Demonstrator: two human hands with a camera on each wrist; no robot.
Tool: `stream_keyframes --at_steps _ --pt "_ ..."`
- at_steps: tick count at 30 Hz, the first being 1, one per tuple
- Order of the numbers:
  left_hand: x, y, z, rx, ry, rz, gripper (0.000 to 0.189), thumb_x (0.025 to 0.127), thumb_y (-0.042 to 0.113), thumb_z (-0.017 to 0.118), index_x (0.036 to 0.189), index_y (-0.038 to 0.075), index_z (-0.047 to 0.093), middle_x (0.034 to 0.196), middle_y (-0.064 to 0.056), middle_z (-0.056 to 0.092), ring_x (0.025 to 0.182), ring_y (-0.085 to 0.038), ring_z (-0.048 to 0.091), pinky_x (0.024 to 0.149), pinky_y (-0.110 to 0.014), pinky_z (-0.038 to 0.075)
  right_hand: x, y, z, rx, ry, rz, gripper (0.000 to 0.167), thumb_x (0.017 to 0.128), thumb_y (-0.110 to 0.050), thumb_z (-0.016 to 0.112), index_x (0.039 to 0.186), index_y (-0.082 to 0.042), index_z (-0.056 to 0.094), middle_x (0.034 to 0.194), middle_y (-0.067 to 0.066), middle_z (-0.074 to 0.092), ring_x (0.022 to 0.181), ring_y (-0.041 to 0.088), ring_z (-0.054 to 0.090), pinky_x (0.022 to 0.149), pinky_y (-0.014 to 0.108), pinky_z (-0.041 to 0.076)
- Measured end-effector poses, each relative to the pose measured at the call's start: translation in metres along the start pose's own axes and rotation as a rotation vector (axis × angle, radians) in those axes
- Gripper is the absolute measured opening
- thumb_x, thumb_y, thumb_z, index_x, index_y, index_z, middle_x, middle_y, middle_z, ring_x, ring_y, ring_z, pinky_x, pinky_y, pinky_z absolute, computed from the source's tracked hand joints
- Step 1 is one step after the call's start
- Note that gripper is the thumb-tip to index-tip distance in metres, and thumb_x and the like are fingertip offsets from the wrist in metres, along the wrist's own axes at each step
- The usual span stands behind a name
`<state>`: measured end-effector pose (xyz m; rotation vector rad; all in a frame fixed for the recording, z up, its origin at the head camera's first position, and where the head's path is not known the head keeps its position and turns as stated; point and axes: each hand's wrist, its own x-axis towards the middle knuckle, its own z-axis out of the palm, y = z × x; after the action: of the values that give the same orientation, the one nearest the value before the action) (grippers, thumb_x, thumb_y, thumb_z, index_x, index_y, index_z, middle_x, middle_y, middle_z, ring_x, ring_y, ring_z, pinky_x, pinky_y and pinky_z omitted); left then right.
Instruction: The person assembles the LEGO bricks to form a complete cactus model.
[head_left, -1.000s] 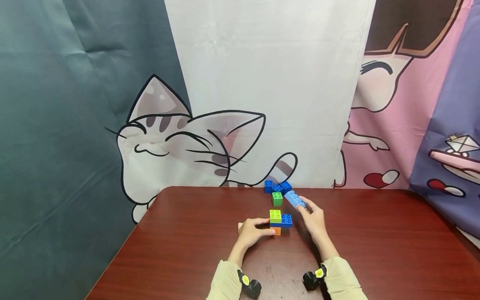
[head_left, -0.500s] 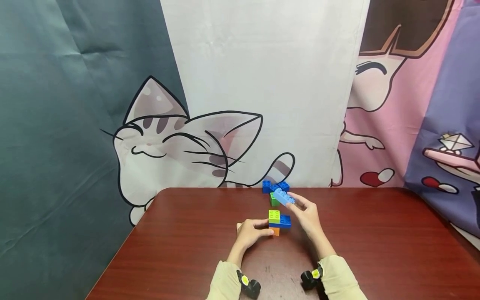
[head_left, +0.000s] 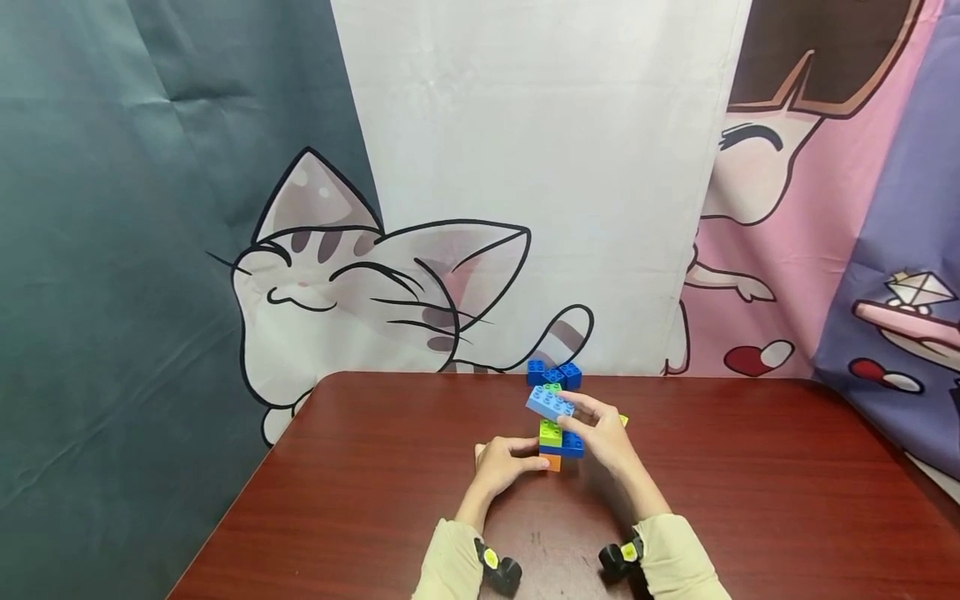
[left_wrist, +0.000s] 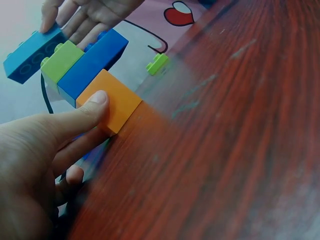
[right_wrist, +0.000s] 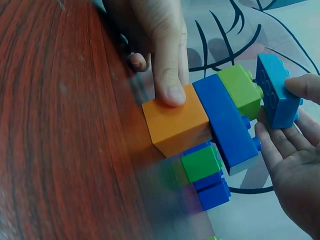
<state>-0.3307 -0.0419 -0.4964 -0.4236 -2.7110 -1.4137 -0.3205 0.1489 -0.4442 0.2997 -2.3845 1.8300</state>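
My left hand (head_left: 504,465) pinches the orange block (left_wrist: 119,102) at the base of a small stack standing on the table. On top of the orange lies a longer dark blue block (right_wrist: 227,125), jutting out to the right, with a lime green block (right_wrist: 241,90) on its left end. Between thumb and fingers my right hand (head_left: 603,433) holds a light blue eight-stud block (head_left: 550,403), studs up and slightly tilted. In the right wrist view it hovers just over the lime block's studs, with a narrow gap between them.
Behind the stack stands a green block (right_wrist: 201,165), partly covered in the head view. Several dark blue blocks (head_left: 536,372) sit at the table's far edge. Another lime block (left_wrist: 157,64) lies beyond my right hand. A printed cloth (head_left: 540,167) hangs behind the table (head_left: 337,500).
My right hand has carried the light blue block left and toward me, from beside the green block to over the stack. My left hand keeps its grip on the orange block.
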Motion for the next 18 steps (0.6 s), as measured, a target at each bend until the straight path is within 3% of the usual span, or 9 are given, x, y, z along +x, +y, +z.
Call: stream_keyframes --at_steps 6,13,18 --pt "0.0004 0.0012 0.0002 0.009 0.006 0.016 0.040 0.078 0.038 0.081 0.112 0.018 0.074 0.107 -0.005 0.075 0.098 -0.022 0.068 0.076 -0.035 0.023 0.0013 -0.0009 0.0035 0.002 -0.048 -0.029 0.041 0.094 -0.016 0.064 0.132 -0.004 0.058 0.130 0.023 0.061 0.102 0.024 0.065 0.084 0.016 0.052" --pt "0.0004 0.0000 0.0001 0.005 0.010 0.034 0.039 0.078 0.037 0.080 0.112 0.019 0.075 0.104 -0.003 0.076 0.095 -0.021 0.067 0.076 -0.035 0.023 0.0004 -0.0040 0.0079 -0.033 -0.082 -0.021 0.041 0.094 -0.013 0.062 0.133 -0.001 0.056 0.133 0.024 0.058 0.109 0.030 0.064 0.093 0.031 0.056" --pt "0.0001 -0.0001 0.0015 0.009 0.010 0.052 0.037 0.080 0.037 0.079 0.111 0.019 0.075 0.104 -0.002 0.076 0.095 -0.020 0.068 0.076 -0.034 0.023 0.0008 0.0008 0.0097 -0.035 -0.100 -0.037 0.039 0.094 -0.010 0.061 0.132 0.001 0.057 0.130 0.024 0.061 0.107 0.029 0.065 0.091 0.027 0.055"
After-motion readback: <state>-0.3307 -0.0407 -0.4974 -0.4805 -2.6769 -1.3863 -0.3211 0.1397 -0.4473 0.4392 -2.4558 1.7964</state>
